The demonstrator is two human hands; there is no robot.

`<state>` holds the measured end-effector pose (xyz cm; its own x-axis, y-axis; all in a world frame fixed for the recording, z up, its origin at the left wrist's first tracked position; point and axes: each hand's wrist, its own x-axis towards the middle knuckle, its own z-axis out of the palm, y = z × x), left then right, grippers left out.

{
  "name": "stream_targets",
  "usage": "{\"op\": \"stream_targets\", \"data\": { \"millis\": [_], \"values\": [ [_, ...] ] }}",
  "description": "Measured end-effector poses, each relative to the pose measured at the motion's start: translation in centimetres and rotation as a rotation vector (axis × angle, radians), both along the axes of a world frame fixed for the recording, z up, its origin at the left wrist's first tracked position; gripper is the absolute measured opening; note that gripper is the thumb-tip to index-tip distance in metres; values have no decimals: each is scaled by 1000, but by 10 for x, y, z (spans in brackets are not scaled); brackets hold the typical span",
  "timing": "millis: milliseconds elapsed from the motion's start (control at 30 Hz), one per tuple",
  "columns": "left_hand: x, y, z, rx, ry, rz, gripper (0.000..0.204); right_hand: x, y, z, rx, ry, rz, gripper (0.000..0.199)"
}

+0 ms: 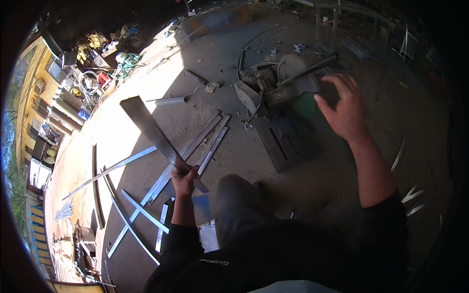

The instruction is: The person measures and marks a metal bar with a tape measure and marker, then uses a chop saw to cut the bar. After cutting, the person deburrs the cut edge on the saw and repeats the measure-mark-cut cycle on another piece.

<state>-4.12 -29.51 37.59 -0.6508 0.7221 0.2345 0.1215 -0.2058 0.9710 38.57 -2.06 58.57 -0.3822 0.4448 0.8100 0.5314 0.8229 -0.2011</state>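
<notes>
A long rectangular metal tube point(151, 126) slants up and to the left, with my left hand point(183, 182) closed around it near its lower end. To the right, my right hand point(346, 108) is raised with thumb and fingers apart and nothing between them. It hovers close to the handle point(312, 69) of a chop saw point(266, 83) on the floor; a small gap seems to separate them. The saw has a round guard point(292, 68) and a dark slotted base point(286, 139). My bent knee point(239, 190) is between my arms.
Several metal bars point(161, 183) lie crossed on the floor at left, and a shorter piece point(170, 101) lies farther off. Tangled hose point(128, 63) and piled gear stand at the far left. A metal frame point(335, 24) stands at the back right, near thin rods point(359, 49).
</notes>
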Motion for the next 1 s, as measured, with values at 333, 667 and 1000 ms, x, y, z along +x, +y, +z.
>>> {"op": "stream_targets", "data": {
  "millis": [333, 667, 1000],
  "values": [
    [116, 124, 167, 560, -283, -553, 25, 0, -94, -77, -342, -48, 182, 64],
    [390, 157, 196, 339, -200, -1165, 59, 167, -153, -116, -713, 567, -162, 33],
    [305, 120, 106, -141, 775, -1525, 51, 343, -345, -315, -1096, 867, -1219, 63]
  ]
}}
